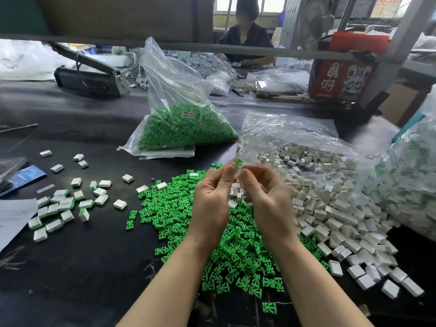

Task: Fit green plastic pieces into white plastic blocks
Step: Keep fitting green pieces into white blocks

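Open dark desk at near left, room to pass there. Centre blocked by loose green pieces, right by spilled white blocks running into their clear bag. Bag of green pieces stands behind the piles, another full bag walls the right edge. Finished blocks scattered mid-left, gaps between them. Low shelf rail caps the far side.

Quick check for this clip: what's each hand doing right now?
Left hand: fingers curled, pinching a green piece at the fingertips.
Right hand: fingers curled up against the left's; what it holds cannot be told.
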Demonstrator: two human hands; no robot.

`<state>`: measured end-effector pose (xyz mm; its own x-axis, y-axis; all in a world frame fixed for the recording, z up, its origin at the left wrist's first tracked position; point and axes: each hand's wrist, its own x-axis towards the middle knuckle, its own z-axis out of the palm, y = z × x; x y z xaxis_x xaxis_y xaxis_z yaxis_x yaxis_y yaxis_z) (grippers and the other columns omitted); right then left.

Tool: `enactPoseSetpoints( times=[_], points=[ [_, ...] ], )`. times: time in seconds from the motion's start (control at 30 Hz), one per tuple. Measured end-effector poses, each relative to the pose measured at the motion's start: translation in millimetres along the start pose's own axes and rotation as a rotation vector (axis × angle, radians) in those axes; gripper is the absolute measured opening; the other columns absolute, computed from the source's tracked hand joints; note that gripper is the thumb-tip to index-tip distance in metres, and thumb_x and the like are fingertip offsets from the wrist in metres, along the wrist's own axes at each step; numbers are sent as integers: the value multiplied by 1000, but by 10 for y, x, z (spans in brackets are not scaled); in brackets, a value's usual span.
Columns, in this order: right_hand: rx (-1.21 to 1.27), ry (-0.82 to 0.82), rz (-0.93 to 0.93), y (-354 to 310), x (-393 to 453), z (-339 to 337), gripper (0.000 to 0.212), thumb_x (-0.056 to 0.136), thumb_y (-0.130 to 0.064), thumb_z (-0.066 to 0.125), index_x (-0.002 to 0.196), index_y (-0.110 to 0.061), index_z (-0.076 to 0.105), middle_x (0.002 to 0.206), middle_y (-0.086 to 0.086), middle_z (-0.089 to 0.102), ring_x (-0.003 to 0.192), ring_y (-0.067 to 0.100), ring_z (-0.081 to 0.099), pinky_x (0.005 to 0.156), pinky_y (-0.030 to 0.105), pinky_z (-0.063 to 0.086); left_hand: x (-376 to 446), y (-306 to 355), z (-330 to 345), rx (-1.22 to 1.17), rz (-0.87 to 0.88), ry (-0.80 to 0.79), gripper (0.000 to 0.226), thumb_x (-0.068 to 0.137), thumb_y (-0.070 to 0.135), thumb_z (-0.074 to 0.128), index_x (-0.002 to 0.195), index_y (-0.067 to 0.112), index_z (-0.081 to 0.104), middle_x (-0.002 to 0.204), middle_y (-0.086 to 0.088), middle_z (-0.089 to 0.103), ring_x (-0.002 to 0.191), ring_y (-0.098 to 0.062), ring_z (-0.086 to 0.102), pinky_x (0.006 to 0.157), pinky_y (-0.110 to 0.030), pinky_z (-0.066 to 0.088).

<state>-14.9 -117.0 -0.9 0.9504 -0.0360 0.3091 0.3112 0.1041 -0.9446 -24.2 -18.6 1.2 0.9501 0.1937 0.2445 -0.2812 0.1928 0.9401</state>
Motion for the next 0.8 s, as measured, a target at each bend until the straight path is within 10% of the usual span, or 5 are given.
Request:
enactPoseSetpoints(
  times=[0.2,0.6,0.8],
  points=[
    [115,-142,87,-47,-9,-5,14,96,-16,58,91,-8,70,70,-6,67,63,3,55,56,18,42,-3,31,-14,44,56,-46,29,100,10,49,116,23,71,109,-6,42,97,-7,56,85,-17,50],
    [336,-228,243,-45,-39,53,19,97,-19,50,106,-12,65,96,17,59,92,31,49,78,47,37,-57,23,-31,-127,29,-238,27,97,13,44,116,16,63,93,4,69,72,1,62,59,-12,46],
    [316,-251,293,-53,-59,79,13,100,-12,50,103,-7,61,88,15,56,84,29,46,67,35,38,-43,4,-17,-60,32,-184,27,98,22,41,107,22,66,108,-3,70,91,-10,65,69,-19,49]
  ],
)
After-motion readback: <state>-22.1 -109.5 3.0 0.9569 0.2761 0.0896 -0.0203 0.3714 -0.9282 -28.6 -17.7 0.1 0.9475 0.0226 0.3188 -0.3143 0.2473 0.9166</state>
